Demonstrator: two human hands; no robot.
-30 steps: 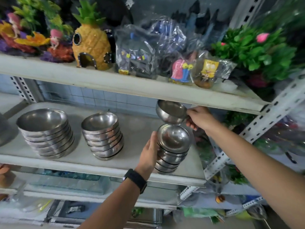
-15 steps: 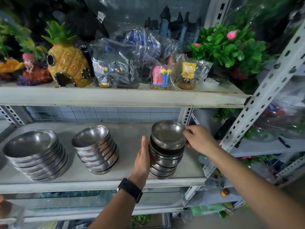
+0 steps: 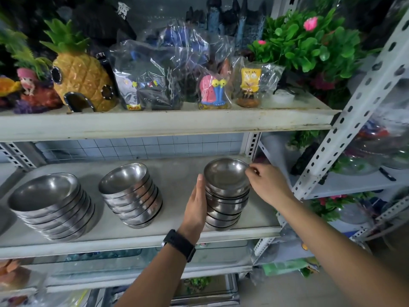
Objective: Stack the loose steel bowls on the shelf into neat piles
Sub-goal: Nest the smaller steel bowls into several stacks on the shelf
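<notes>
The shelf (image 3: 174, 173) carries three piles of steel bowls, and both hands work at its right end. The wide pile (image 3: 51, 207) sits far out to the left of the left hand (image 3: 197, 207). The middle pile (image 3: 132, 196) stands nearer on that same side, apart from the hand and leaning a little. The right pile (image 3: 223, 209) stands between the two hands, near the shelf's front edge.

On it sits the top bowl (image 3: 225, 176), mouth up. It looks nested but not quite level, with its far rim riding higher than the bowls below.

The left hand lies flat with straight fingers pressed against the pile's left side, steadying it. The right hand (image 3: 265, 185) pinches the top bowl's right rim between thumb and fingertips (the other fingers curl loosely behind). A dark watch (image 3: 179, 244) sits on the left wrist.

The step in hand appears to be seating this bowl on the right pile. The next move likely calls for a light downward press or a small turn at the rim until the bowl settles flush, with the left palm bracing the pile. The pinch should then open without dragging the bowl sideways. The middle pile's lean may want squaring afterwards.
</notes>
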